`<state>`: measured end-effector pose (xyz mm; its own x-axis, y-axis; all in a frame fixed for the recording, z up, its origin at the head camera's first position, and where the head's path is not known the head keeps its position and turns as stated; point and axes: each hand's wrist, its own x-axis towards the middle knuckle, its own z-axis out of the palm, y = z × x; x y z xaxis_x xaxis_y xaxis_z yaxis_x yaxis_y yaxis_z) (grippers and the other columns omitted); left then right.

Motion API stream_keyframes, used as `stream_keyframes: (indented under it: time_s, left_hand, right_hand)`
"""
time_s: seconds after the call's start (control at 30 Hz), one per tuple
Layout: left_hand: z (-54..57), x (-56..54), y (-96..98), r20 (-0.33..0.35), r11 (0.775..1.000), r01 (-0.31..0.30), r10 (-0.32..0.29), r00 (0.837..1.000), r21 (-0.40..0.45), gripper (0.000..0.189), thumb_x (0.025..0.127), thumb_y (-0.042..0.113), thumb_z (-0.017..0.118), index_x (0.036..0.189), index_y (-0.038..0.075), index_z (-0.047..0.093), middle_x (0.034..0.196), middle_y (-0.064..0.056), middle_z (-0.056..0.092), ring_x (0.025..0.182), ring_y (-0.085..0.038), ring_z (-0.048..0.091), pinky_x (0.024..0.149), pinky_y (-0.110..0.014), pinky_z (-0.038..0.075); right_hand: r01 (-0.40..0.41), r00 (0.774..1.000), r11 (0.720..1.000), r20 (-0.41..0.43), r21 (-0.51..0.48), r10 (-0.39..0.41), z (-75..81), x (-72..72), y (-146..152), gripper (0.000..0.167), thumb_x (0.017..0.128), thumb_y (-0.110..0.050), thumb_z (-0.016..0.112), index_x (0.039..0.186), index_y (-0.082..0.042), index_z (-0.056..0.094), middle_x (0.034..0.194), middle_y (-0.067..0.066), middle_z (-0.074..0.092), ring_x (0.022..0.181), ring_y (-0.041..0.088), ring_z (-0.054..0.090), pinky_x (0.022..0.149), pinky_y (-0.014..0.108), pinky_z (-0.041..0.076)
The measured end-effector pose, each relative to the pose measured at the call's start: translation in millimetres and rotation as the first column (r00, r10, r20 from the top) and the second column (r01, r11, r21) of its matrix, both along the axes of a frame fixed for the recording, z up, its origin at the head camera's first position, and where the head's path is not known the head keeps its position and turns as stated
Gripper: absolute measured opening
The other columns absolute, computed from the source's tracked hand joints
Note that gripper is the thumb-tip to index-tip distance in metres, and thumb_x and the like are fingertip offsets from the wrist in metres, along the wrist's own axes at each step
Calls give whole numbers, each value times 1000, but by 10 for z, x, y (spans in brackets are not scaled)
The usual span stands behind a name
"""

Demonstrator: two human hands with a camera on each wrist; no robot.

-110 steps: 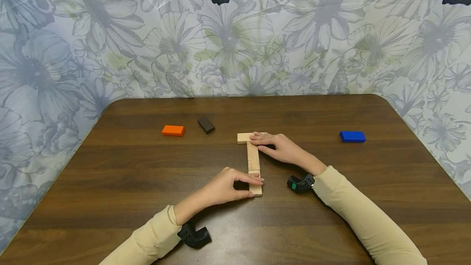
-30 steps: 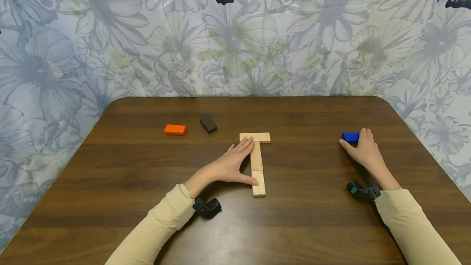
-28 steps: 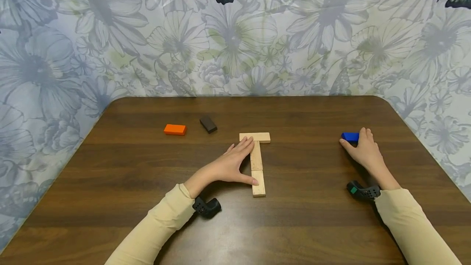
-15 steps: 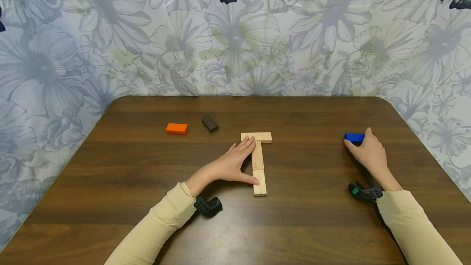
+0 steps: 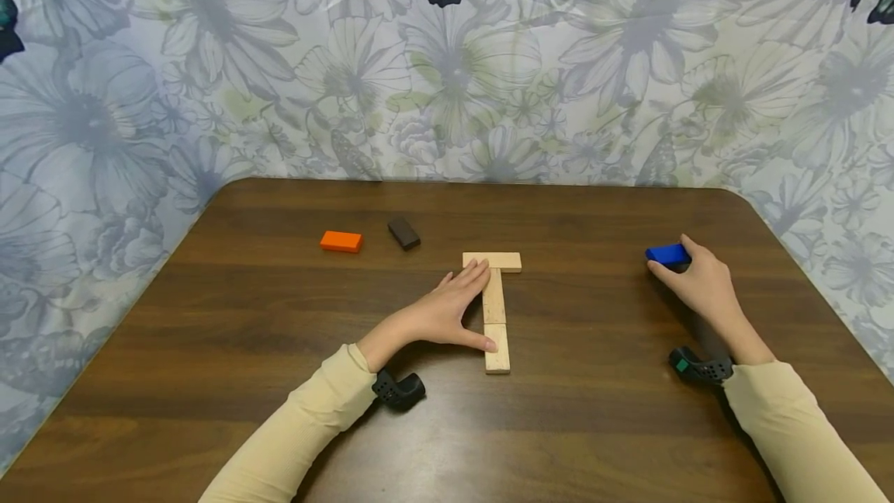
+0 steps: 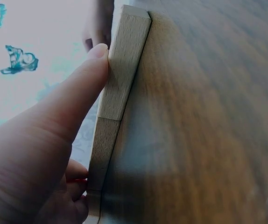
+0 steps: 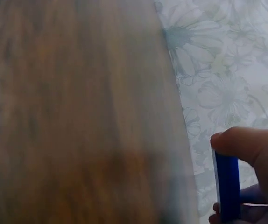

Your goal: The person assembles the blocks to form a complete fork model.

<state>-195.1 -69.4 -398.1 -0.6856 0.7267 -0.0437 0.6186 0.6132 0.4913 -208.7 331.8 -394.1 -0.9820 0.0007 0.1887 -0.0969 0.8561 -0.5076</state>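
Note:
Three plain wooden blocks lie on the table in a T shape: a crosswise block (image 5: 506, 261) at the far end, then an upright-running middle block (image 5: 494, 301) and a near block (image 5: 498, 361) end to end. My left hand (image 5: 429, 318) rests along their left side, fingers extended and spread. Its thumb (image 6: 85, 77) touches the near block, while the fingertips reach the joint with the crosspiece. At the right, my right hand (image 5: 707, 286) pinches a blue block (image 5: 668, 255) by its ends between thumb and fingers. The blue block (image 7: 228, 189) appears raised off the table, slightly tilted.
An orange block (image 5: 341, 241) and a dark brown block (image 5: 404, 234) lie at the back left of the wooden table (image 5: 209, 379). Behind the table's far edge hangs a flower-patterned wall covering (image 5: 454, 99). Each wrist wears a black camera band (image 5: 400, 392).
The right hand has left the wooden blocks, taken hold of the blue block and lifted it a little. The left hand has spread along the wooden blocks and stayed there.

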Motion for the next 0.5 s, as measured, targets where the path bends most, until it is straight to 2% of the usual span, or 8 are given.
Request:
stream_keyframes:
  time_s: [0.13,0.27,0.5]
  left_hand:
    - [2,-2,1,1,1000,-2,2,1000,-9,111,75,57,70,149,1,9,155,-11,0,139,-19,-6,109,-48,5]
    - [-4,-3,-1,0,1000,-2,2,1000,-15,111,75,57,70,149,2,8,155,-11,0,139,-19,-6,109,-48,5]
    - [-5,1,7,-1,1000,2,-2,1000,-14,111,76,57,70,149,1,8,155,-12,0,140,-20,-5,109,-48,6]
  right_hand:
    - [-41,999,998,-10,-38,41,45,-28,-70,76,90,-31,63,140,14,27,130,41,36,111,55,40,85,63,36]
    - [-128,992,991,-10,-50,127,83,-78,-173,76,89,-31,65,141,11,30,131,38,37,113,51,42,86,59,38]
    - [-298,954,950,-45,-89,295,110,-203,-416,73,86,-22,70,143,4,32,137,31,36,114,48,45,89,54,41]
